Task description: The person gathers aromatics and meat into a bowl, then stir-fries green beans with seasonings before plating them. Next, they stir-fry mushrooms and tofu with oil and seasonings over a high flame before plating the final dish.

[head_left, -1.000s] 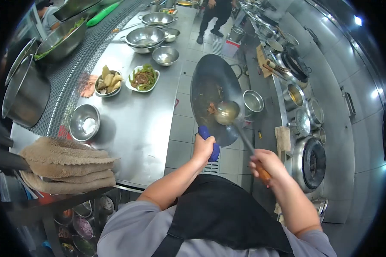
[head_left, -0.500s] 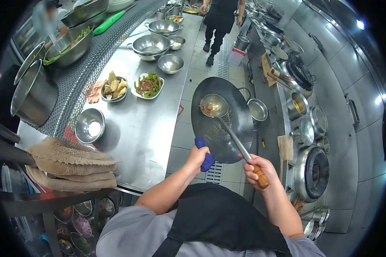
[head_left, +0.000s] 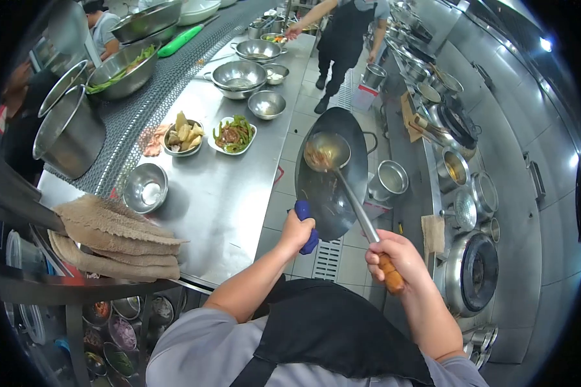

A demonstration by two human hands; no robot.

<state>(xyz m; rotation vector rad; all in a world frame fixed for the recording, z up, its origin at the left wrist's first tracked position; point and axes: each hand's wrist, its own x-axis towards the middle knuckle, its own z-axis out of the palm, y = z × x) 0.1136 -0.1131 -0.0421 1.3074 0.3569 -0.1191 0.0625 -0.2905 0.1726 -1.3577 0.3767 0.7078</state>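
Note:
My left hand (head_left: 295, 232) is closed around a purple-blue cloth (head_left: 306, 240) at the near edge of a dark wok (head_left: 342, 222); the wok's handle under it is hidden. The wok is held tilted above the floor between counter and stove. In my right hand (head_left: 397, 259) is the wooden handle of a ladle (head_left: 357, 209). Its bowl lies over the far part of the wok and holds brownish liquid with food bits. On the counter to the left, a white dish (head_left: 234, 137) holds green peppers with meat.
Metal bowls (head_left: 239, 79) line the steel counter (head_left: 206, 213), along with a bowl of pale chunks (head_left: 184, 135). Folded brown towels (head_left: 116, 242) lie at the near left. Stove burners and pots (head_left: 455, 166) run along the right. A person in a black apron (head_left: 348, 32) stands ahead in the aisle.
The wok has tilted more steeply and looks narrower. More food and liquid show in the ladle, with less left in the wok. The person ahead now reaches an arm over the counter.

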